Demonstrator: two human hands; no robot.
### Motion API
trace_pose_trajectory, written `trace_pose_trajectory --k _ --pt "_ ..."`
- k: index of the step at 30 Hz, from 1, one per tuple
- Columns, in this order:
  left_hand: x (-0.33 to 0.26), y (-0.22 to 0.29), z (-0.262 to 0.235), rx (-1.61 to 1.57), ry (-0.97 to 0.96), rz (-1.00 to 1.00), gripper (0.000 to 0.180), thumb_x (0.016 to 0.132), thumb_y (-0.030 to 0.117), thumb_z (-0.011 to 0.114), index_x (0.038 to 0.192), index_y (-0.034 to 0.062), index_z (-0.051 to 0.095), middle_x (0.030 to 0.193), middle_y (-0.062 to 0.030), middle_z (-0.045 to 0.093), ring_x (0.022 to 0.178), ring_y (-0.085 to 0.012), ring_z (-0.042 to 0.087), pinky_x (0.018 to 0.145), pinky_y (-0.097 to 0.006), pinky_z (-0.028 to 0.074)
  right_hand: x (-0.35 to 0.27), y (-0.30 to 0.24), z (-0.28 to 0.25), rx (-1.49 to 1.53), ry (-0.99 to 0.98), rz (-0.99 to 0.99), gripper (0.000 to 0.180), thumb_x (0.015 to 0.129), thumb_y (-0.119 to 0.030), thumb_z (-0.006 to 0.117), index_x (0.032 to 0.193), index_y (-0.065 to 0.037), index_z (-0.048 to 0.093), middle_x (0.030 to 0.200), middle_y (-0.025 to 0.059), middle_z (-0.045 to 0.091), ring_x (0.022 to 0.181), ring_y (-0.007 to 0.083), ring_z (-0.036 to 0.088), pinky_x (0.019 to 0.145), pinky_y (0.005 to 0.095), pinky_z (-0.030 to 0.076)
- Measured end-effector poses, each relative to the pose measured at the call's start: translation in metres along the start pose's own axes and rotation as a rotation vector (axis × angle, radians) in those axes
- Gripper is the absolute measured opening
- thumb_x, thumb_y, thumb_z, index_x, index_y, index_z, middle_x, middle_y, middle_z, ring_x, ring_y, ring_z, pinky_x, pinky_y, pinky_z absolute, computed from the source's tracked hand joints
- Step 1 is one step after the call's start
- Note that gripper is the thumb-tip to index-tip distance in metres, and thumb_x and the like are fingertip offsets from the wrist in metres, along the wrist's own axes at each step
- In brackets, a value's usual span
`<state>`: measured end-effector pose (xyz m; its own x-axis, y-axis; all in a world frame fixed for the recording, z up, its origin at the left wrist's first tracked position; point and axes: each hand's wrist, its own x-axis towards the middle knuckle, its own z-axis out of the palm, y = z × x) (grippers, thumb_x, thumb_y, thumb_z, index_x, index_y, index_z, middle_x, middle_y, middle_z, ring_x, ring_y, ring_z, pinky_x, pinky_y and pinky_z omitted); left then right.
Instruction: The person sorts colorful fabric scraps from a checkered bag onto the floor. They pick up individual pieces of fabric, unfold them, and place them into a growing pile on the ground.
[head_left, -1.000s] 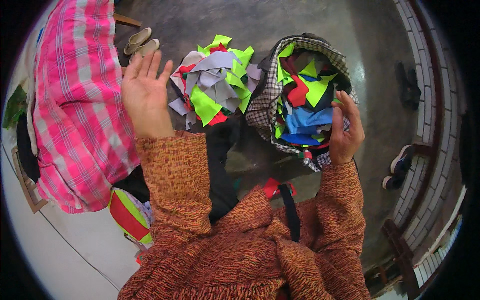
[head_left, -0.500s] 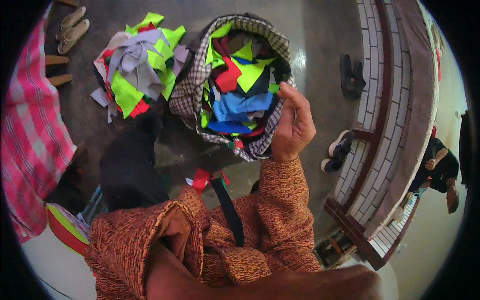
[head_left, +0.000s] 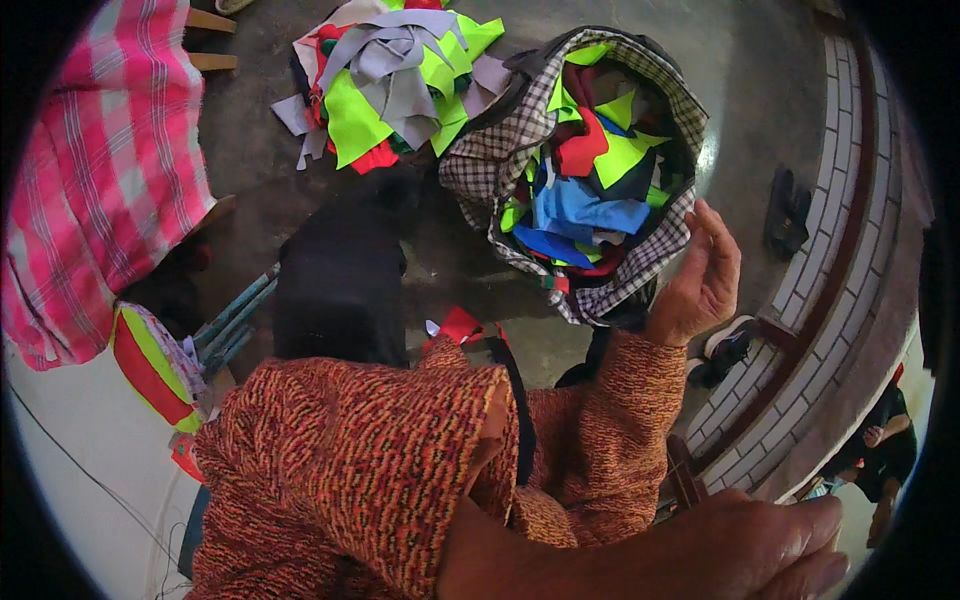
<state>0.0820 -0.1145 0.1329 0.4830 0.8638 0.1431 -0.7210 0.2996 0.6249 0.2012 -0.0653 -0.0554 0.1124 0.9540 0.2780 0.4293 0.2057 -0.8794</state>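
Note:
My right hand (head_left: pixel 700 275) hovers at the right rim of a checked cloth bag (head_left: pixel 480 165), its fingers bent together as if pinched; what they hold, if anything, cannot be made out. The bag stands open, filled with fabric scraps (head_left: pixel 590 205) in blue, neon yellow, red and dark colours. Across the lower edge, close up, reaches my left hand (head_left: pixel 770 550), its fingers pressed together and pointing right; nothing nameable shows in them. On my lap, partly hidden by the left sleeve, are a red scrap (head_left: pixel 460 325) and a dark cloth strip (head_left: pixel 522 410).
A heap of grey, neon yellow and red scraps (head_left: pixel 400 75) lies left of the bag. Pink checked cloth (head_left: pixel 110 180) hangs at the left. Dark slippers (head_left: pixel 787 210) and a shoe (head_left: pixel 730 338) lie by a white-brick step (head_left: pixel 838 120). Another person (head_left: pixel 885 440) is at far right.
The view has shifted, so bag and heap sit further right and higher. My left hand has come further into view at the lower right. My right hand remains beside the bag's rim.

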Motion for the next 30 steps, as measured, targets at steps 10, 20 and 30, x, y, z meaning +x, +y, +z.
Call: trace_pose_trajectory --k 10,20,30 --pt "-0.02 0.012 0.001 0.23 0.154 -0.071 0.023 0.098 0.027 0.04 0.098 0.0087 0.054 0.074 -0.007 0.056 0.053 -0.0188 0.051 0.043 -0.042 0.046 -0.002 0.004 0.001 0.091 -0.026 0.032 0.017 0.086 0.009 0.053 0.098 0.002 0.064 0.098 0.0113 0.066 0.088 0.0172 0.062 0.083 0.0289 0.049" --pt "-0.028 0.004 -0.001 1.088 -0.017 0.33 0.013 0.087 0.02 0.053 0.09 0.0082 0.059 0.078 -0.0065 0.06 0.059 -0.0201 0.056 0.051 -0.036 0.048 0.005 0.004 -0.011 -0.116 -0.004 -0.042 0.02 0.078 0.01 0.058 0.091 -0.003 0.067 0.089 0.011 0.068 0.084 0.0209 0.066 0.078 0.0294 0.05" --pt "0.005 -0.009 -0.158 1.698 0.464 0.062 0.013 0.085 0.016 0.062 0.084 0.0028 0.06 0.076 -0.0135 0.06 0.069 -0.0325 0.06 0.057 -0.038 0.046 0.002 0.009 -0.013 -0.148 -0.007 0.019 0.016 0.081 0.004 0.06 0.092 -0.005 0.067 0.087 0.0089 0.067 0.082 0.0167 0.065 0.073 0.0267 0.05"
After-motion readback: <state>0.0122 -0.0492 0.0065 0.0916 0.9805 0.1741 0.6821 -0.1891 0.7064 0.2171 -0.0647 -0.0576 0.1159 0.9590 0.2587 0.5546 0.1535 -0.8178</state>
